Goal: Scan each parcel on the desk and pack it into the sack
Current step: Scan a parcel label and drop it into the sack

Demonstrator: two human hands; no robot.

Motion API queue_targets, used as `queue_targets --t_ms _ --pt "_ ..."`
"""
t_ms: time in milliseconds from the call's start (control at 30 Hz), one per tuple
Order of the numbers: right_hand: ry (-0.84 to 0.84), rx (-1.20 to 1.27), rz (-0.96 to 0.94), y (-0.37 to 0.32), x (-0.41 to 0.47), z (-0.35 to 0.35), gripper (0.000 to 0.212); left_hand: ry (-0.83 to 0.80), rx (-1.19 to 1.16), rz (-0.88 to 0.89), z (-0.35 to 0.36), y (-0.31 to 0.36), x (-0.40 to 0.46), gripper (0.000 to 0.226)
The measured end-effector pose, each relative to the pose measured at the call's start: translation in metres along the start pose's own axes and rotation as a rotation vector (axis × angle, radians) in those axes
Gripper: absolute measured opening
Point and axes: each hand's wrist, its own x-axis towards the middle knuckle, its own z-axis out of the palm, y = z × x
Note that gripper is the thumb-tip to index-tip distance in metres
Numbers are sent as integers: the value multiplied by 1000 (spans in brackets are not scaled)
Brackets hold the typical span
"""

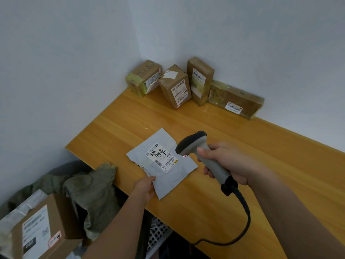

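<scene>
- Nearest you, at the lower left below the desk edge, the green sack [93, 195] sags open, and a brown box [40, 228] with a white label lies inside it.
- Just right of the sack, under the desk, sits a white perforated crate [158, 234].
- Your left hand [145, 186] pinches the near corner of the grey mailer [164, 165], thumb on top, right at the desk's front-left edge.
- That mailer lies flat on the wooden desk [261, 184], label up, with handwriting across the label; its near corner overhangs the edge slightly.
- Your right hand [224, 163] is wrapped around the handle of the scanner [201, 156], whose dark head points down at the mailer's right side; a small red glow shows beneath the head.
- A black cable [242, 221] runs from the scanner's handle, curls over the desk and drops off the near edge.
- Beyond the mailer, the desk top is bare wood across its middle, giving you open room between your hands and the far corner.
- At the far corner, four brown taped parcels [179, 85] crowd against the walls: three lean upright close together, and a long flat one lies to their right along the back wall.
</scene>
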Motion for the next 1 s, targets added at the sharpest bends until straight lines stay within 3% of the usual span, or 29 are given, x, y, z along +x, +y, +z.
queue_targets --t_ms 567,1000 --pt "-51 -184 -74 -20 -20 -12 26 203 285 64 13 -13 31 55" --pt "-102 -223 -107 -28 -10 -24 28 137 130 16 12 -9 33 49"
